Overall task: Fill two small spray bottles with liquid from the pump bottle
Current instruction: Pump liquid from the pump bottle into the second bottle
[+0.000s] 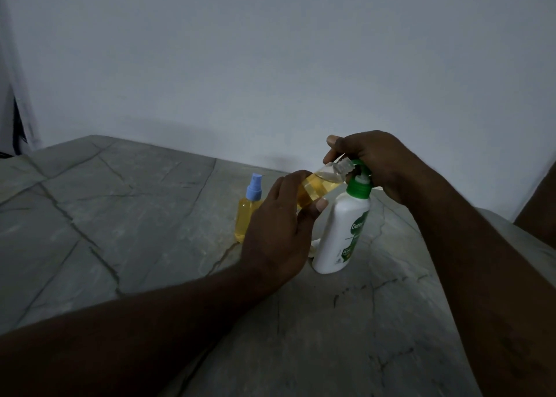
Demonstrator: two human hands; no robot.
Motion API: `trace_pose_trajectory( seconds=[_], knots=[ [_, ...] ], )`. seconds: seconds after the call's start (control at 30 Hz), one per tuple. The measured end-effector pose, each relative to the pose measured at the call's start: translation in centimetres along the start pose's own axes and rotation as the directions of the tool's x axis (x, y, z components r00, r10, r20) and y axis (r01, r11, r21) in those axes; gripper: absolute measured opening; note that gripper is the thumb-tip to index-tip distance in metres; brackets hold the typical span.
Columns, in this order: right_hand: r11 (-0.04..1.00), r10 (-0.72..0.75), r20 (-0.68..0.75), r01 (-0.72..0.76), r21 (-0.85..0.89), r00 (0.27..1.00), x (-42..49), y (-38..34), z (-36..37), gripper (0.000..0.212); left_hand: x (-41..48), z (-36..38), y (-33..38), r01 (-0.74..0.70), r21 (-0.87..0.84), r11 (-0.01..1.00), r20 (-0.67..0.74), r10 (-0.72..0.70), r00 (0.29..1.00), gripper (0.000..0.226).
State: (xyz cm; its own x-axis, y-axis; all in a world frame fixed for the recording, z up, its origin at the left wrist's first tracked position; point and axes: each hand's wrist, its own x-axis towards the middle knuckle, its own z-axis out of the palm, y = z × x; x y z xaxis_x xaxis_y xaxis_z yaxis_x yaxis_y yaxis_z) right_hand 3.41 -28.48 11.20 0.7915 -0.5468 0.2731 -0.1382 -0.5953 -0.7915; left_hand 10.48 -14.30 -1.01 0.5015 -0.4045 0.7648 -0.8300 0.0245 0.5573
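The left hand (276, 231) is holding a small clear bottle (319, 183). Its fingers are wrapping round the fat lower part, and the thumb is pressing on the side nearest the camera. The bottle is tipping sideways, and its open screw neck is poking out past the fingertips, right up at the spout of the green pump (358, 186). Yellow liquid is filling a good part of it. The right hand (379, 162) is sitting on top of that pump with its fingers curling down over it and its thumb sticking up. The white Dettol pump bottle (340, 231) is standing just under those fingers, on the stone table (120, 216). A blue-capped spray bottle (248, 213), full of yellow, is standing just behind the left hand's knuckles. The small bottle is probably light, made of thin plastic, and a bit squashy. A hard squeeze could push liquid out of the open top, so a soft hold round the middle looks best. Soap on the outside would be making it slippery. The pump bottle looks heavier and steadier, but pushing down off to one side could be tipping it. A small pale thing (314, 246) is lying under the left thumb; I cannot tell what it is.
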Motion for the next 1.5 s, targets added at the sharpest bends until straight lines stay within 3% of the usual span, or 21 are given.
trace_pose_trajectory(
  seconds=[0.3,0.6,0.97,1.5],
  knots=[
    [0.996,0.067,0.015,-0.068,0.064,0.998,0.02,0.14,0.44,0.025,-0.04,-0.04,-0.02,0.014,-0.004,1.0,-0.003,-0.014,1.0,0.045],
    [0.999,-0.02,-0.012,0.02,0.042,1.0,0.19,-0.02,0.05,0.024,-0.07,-0.02,0.09,0.02,-0.037,0.999,-0.014,-0.021,1.0,0.047],
    [0.998,0.031,0.002,-0.032,0.052,1.0,0.21,0.47,0.33,0.034,-0.05,-0.01,0.04,0.005,-0.028,1.0,-0.015,-0.005,1.0,0.045],
    [0.997,0.048,-0.002,-0.048,0.054,0.999,0.25,0.47,0.42,0.027,-0.02,-0.11,0.08,-0.007,-0.02,1.0,-0.014,0.007,1.0,0.043]
  ],
)
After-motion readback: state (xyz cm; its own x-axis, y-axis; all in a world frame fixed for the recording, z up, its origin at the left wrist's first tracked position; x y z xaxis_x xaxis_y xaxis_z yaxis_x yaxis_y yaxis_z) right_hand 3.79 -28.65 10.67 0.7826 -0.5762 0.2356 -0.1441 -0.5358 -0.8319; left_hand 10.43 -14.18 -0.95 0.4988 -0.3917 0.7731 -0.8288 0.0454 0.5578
